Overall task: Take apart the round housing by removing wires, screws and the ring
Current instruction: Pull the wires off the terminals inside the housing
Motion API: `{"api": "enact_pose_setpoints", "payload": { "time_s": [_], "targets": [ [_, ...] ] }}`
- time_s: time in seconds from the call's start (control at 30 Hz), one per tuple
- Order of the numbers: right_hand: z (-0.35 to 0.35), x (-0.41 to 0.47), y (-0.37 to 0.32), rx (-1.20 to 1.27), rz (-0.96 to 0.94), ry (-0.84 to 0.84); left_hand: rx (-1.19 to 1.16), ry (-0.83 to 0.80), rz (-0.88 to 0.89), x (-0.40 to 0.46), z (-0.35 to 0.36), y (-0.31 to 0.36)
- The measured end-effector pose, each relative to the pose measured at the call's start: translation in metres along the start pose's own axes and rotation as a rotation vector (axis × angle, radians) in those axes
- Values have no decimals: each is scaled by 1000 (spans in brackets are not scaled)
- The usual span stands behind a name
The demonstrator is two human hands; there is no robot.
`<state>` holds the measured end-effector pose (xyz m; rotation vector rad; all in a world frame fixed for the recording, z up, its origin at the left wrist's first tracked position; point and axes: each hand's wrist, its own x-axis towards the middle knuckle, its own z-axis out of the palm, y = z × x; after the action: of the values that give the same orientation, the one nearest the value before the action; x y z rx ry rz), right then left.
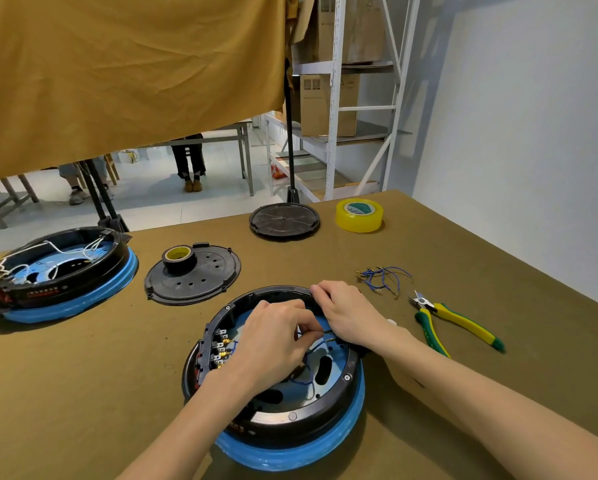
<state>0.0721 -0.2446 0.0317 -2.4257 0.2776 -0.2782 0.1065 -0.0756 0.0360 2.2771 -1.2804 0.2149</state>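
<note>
A round black housing (328, 415) with a blue rim sits open on the table right in front of me. Blue wires (308, 380) run across its pale blue inside, and a row of brass terminals (223, 349) lines its left wall. My left hand (273, 341) reaches into the housing and pinches a blue wire between thumb and fingers. My right hand (349, 315) rests on the far right rim, its fingertips pinching the same wire's terminal end close to the left fingers. Several removed blue wires (382, 280) lie loose to the right.
Green-and-yellow cutters (456, 322) lie right of the housing. A second housing (60, 275) with white wires sits far left. A black cover (193, 277) carries a tape roll (179, 258); another black cover (284, 220) and yellow tape (359, 214) lie at the back.
</note>
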Motion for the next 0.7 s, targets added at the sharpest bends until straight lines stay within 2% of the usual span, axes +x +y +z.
{"api": "enact_pose_setpoints", "payload": {
  "time_s": [0.27,0.47,0.6,0.7],
  "targets": [
    [1,2,3,89,18,-13,-91,-22,-68,-2,1,-1],
    [2,0,6,136,14,13,-280,107,-136,-2,-1,-5],
    [-5,-11,6,321,-71,212,-444,213,-199,-1,-3,-7],
    [-13,-25,6,397,-147,185,-484,268,-210,-1,-6,-6]
  ]
}}
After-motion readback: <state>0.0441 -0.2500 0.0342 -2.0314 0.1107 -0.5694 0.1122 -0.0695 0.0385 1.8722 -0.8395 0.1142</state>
